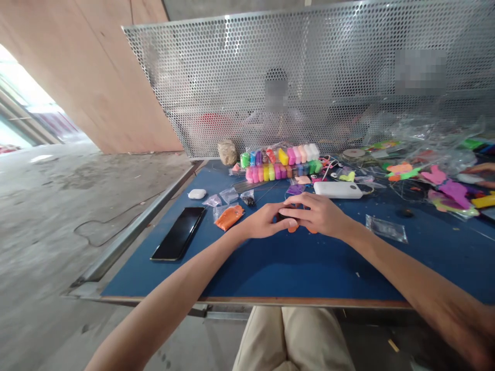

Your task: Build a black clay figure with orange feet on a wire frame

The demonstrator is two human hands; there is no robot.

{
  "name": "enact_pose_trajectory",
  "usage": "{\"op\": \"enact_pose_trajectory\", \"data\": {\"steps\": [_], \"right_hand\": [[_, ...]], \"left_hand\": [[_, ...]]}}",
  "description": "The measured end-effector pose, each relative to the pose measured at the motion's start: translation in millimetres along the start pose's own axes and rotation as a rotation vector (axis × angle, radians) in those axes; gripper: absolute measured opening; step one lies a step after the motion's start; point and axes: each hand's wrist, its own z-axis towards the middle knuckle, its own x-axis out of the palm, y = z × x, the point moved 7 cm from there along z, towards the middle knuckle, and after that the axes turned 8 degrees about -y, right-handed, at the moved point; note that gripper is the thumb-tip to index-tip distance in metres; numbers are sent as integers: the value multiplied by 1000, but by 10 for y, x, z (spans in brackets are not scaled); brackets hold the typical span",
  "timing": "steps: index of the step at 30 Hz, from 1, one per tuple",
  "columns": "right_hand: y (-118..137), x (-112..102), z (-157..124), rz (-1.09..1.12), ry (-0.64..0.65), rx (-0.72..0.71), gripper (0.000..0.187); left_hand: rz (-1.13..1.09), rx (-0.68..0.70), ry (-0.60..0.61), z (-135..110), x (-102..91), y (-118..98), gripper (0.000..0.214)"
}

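Note:
Both my hands meet over the middle of the blue table. My left hand and my right hand are closed together around a small orange clay piece with a dark bit between the fingers. The fingers of my right hand lie over the top of it. An orange clay packet lies just left of my left hand.
A black phone and a white earbud case lie at the left. Rows of coloured clay sticks and a white power bank sit behind my hands. Clay shapes and plastic bags crowd the right. A perforated metal screen stands behind.

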Motion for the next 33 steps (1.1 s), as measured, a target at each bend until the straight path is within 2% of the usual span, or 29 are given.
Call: {"op": "enact_pose_trajectory", "data": {"steps": [3, 7, 13, 17, 21, 25, 27, 28, 31, 32, 33], "right_hand": [[55, 13, 1, -16, 28, -34, 34], [83, 22, -21, 10, 89, -45, 40], [52, 81, -85, 124, 158, 0, 47], [53, 93, -137, 191, 110, 57, 50], [55, 70, -122, 204, 58, 100, 43], [-27, -3, -24, 155, 72, 141, 25], [-211, -160, -26, 80, -4, 224, 16], [-371, -296, -71, 36, -100, 315, 13], [-970, -847, -503, -63, -604, 688, 20], [-1136, -971, -684, -84, -731, 771, 24], [-1284, -1023, -822, -94, -763, 829, 30]], "left_hand": [[-35, -23, 17, -6, 49, 39, 35], [-43, -6, -26, -16, 15, 45, 39], [-84, -37, 73, -43, 96, 101, 40], [-110, -53, 67, -38, 65, 111, 42], [-168, -113, 87, -13, 20, 29, 45], [-76, -164, -7, 6, -82, -44, 50], [11, -168, -81, -12, -171, -18, 52], [60, -177, -127, -29, -232, 26, 52], [218, -238, -287, -85, -467, 244, 49], [256, -266, -360, -100, -557, 323, 49], [287, -279, -413, -105, -624, 386, 49]]}}
